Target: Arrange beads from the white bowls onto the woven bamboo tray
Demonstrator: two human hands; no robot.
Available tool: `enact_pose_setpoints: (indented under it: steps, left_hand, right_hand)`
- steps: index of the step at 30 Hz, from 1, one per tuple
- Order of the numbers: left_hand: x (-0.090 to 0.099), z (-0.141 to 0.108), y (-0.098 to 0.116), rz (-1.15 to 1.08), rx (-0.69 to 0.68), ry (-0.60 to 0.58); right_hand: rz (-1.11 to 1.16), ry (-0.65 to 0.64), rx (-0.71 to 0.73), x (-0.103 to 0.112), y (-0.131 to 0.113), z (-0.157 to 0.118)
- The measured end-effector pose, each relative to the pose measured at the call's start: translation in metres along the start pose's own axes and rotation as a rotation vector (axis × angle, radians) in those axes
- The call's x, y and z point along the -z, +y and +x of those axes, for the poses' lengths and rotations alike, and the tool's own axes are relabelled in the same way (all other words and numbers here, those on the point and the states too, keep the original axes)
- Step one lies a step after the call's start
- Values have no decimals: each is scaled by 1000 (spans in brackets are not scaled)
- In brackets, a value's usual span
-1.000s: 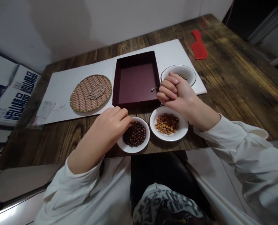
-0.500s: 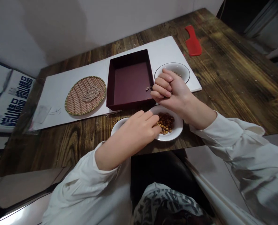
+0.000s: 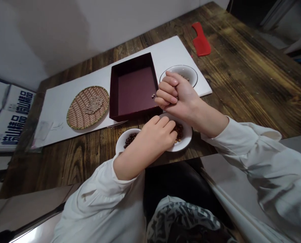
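My left hand (image 3: 159, 134) is bent over a white bowl (image 3: 187, 140) of amber-brown beads (image 3: 179, 132). Its fingers are curled together and pointing down into the bowl. Their tips are hidden, so anything pinched there does not show. Higher up, my right hand (image 3: 177, 92) makes a loose fist, palm side up, between that bowl and the dark red box (image 3: 135, 89). What lies inside the fist is out of sight. Small pale beads (image 3: 153, 96) show beside its knuckles, at the box's right side. Partly behind my left wrist, a second white bowl (image 3: 119, 145) contains dark brown beads (image 3: 130, 139).
A dark-rimmed white bowl (image 3: 194, 77) with small pale pieces stands behind my right hand. On the white board (image 3: 56, 98) lies a round woven mat (image 3: 76, 113) with pale pieces on it. A red comb (image 3: 201, 44) rests on the wooden table (image 3: 231, 57).
My left hand has shifted slightly right over the amber-brown beads, uncovering the dark brown ones. My right fist keeps its shape. The whole view has shifted a little.
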State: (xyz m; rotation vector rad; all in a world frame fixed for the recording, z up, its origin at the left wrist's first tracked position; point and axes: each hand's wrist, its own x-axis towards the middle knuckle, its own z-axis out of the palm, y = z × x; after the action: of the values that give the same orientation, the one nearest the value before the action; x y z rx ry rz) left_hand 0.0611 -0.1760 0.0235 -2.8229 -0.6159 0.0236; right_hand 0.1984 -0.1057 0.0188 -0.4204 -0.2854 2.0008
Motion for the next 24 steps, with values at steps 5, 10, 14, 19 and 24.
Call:
enact_pose_setpoints:
  steps: [5, 10, 14, 19, 24]
  left_hand:
    - [-4, 1, 1, 7, -4, -19]
    - [-6, 5, 2, -11, -9, 0]
    - [-7, 4, -1, -26, -15, 1]
    - [0, -8, -10, -244, 55, 92]
    - [16, -25, -13, -751, 311, 141]
  right_hand:
    - [-13, -15, 35, 2, 0, 1]
    - [-47, 13, 42, 0, -1, 0]
    - [-52, 32, 36, 0, -1, 0]
    - [5, 4, 20, -1, -1, 0]
    - [4, 18, 10, 0, 0, 1]
